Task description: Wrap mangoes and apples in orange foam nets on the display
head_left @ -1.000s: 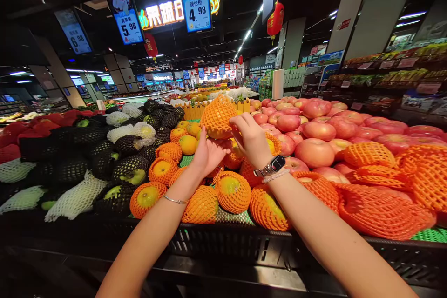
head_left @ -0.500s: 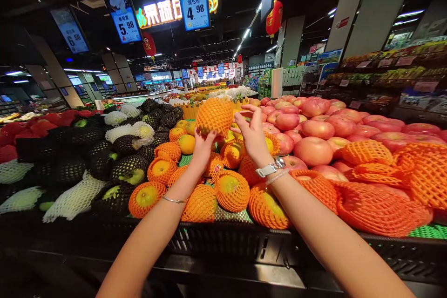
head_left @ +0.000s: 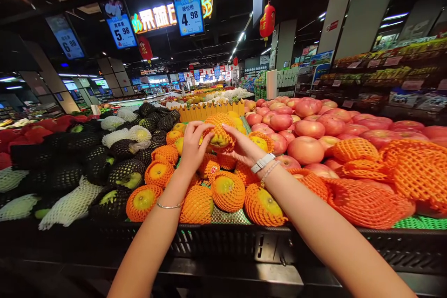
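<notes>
Your left hand [head_left: 194,143] is half closed, fingers bent onto the left side of the netted orange [head_left: 220,126]; your right hand [head_left: 246,146] is part-curled around its right side. Both have hold of it. Relative to that orange: other oranges [head_left: 228,192] below, pink apples [head_left: 306,146] right, black-netted fruit [head_left: 92,153] left, yellow fence [head_left: 207,111] behind, black crate [head_left: 223,237] edge nearer you.

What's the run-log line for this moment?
left hand: on netted fruit | right hand: on same fruit | below: other netted fruits | right side: apples
</notes>
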Demonstrator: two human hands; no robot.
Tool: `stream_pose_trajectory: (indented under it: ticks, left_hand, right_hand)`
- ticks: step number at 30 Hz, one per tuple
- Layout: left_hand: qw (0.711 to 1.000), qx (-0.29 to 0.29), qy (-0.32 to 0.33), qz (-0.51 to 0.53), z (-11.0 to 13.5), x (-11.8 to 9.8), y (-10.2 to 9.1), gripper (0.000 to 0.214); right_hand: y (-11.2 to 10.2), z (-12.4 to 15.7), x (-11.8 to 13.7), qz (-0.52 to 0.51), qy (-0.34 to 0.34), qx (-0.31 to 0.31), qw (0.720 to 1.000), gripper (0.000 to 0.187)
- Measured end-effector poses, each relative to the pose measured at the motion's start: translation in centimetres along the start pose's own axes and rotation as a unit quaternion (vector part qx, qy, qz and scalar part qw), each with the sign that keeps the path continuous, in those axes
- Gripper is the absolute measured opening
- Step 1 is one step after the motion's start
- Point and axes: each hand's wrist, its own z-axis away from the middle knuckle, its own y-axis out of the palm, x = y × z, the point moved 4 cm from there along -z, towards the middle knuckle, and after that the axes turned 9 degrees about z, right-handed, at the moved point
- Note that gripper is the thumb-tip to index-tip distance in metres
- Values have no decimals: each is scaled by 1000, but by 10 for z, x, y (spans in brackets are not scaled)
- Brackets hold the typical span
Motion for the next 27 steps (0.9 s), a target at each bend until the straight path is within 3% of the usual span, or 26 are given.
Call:
stream_pose_trajectory:
  ticks: [4,9,11,13,15,18,20,22,27]
  left_hand:
    - [1000,-4,7,6,3,1,0,12]
    - [998,57,35,-11,4,1,8,17]
    - [997,68,35,-17,3,4,10,20]
    - [999,22,-20,11,3,12,9,33]
    - [985,-22,-135,102,6,25,11,56]
    - [925,24,-266,268,12,37,25,76]
    - [901,40,-290,321,12,36,31,83]
    - [897,15,-297,328,11,35,30,91]
    - [938,34,-267,218,0,28,16,91]
  right_hand:
    - [-3,-3,-2,-30,20,6,999,5]
    - [-11,-8,-3,-68,20,-22,997,4]
    - [-14,-9,-3,-57,-2,-33,998,13]
    - [-16,-10,-3,-20,-43,-53,997,30]
    - [-16,-11,-1,32,-104,-62,992,50]
    - [-13,-12,2,136,-190,-25,972,77]
    - [-12,-14,2,199,-210,2,957,83]
    - [-14,-17,-1,239,-196,21,951,82]
    - [-18,-24,-8,262,-158,53,951,84]
